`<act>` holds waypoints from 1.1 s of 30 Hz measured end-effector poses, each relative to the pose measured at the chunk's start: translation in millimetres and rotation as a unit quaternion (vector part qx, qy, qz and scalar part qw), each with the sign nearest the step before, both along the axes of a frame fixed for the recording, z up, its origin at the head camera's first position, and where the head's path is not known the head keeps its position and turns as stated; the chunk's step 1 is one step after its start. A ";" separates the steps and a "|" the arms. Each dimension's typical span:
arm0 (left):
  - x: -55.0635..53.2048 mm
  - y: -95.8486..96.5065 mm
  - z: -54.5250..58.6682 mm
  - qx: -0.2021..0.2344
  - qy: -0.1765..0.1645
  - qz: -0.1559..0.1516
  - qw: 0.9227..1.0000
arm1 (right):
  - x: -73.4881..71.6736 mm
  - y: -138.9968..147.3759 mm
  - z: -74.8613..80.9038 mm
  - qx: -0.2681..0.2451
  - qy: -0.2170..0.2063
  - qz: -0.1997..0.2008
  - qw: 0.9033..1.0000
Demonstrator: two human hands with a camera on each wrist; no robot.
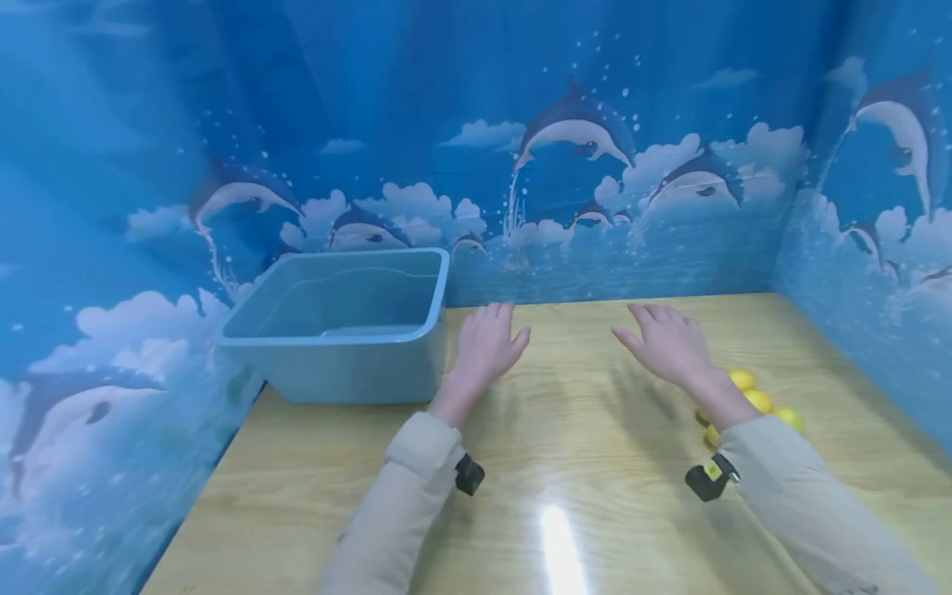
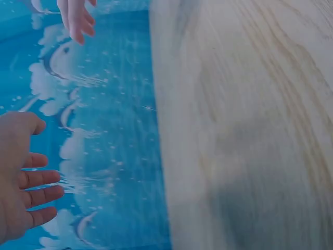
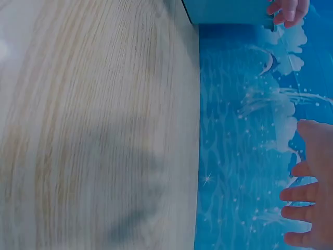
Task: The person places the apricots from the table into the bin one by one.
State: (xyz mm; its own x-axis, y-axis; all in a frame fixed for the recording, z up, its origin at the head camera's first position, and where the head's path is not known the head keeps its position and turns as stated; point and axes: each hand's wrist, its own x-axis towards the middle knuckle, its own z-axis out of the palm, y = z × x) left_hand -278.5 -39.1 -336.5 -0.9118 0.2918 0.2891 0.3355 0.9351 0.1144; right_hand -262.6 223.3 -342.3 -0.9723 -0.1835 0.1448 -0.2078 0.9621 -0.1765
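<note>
My left hand (image 1: 485, 345) hovers over the wooden table, just right of a blue-grey plastic bin (image 1: 349, 368), with its fingers extended and nothing in them. Farther right, my right hand (image 1: 667, 343) is also held above the table, fingers extended, holding nothing. Close to the right forearm lies a small group of yellow lemons (image 1: 759, 401), partly covered by that arm; one at the right looks greenish (image 1: 790, 419). In the left wrist view the left hand's (image 2: 21, 182) fingers are spread; the right wrist view shows the right hand (image 3: 312, 187) likewise.
The bin stands at the table's back left, its inside partly visible. A blue curtain (image 1: 476, 99) printed with dolphins and clouds hangs behind and along both sides. Wood-grain tabletop (image 1: 565, 446) lies between the arms. Each wrist bears a small black camera (image 1: 469, 474).
</note>
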 end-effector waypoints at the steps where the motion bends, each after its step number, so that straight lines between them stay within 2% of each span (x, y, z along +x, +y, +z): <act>1: 3.4 -0.1 4.4 0.005 0.011 -0.004 1.000 | 0.6 -2.3 1.8 -0.002 0.005 0.004 1.000; 6: 21.2 -6.9 25.6 0.015 0.065 -0.025 0.997 | 3.4 -13.5 9.3 -0.010 0.036 0.037 0.999; 10: 32.5 -21.7 35.4 0.027 0.110 -0.045 0.993 | 6.0 -23.1 10.9 -0.013 0.063 0.071 0.995; 16: 47.0 -59.9 44.0 0.040 0.179 -0.065 0.981 | 10.8 -41.0 10.9 -0.016 0.094 0.106 0.990; 21: 55.3 -98.4 49.8 0.042 0.209 -0.058 0.975 | 13.5 -55.1 16.4 -0.015 0.104 0.126 0.986; 25: 58.6 -130.1 54.7 0.021 0.204 -0.032 0.978 | 14.0 -66.8 22.2 0.001 0.111 0.138 0.984; 29: 61.9 -159.1 61.3 -0.010 0.144 0.026 0.989 | 13.3 -79.3 27.7 0.017 0.113 0.146 0.983; 33: 63.1 -186.6 64.7 -0.036 0.095 0.065 0.993 | 13.3 -92.3 34.5 0.022 0.113 0.157 0.981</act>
State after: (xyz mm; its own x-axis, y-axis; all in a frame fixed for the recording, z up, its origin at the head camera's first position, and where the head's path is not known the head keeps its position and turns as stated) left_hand -215.5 -225.6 -271.7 -0.8743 0.2015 0.4415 0.2205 0.9753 -0.0085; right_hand -249.3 131.1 -307.9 -0.8106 -0.4799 0.3356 -0.5247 0.8497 -0.0524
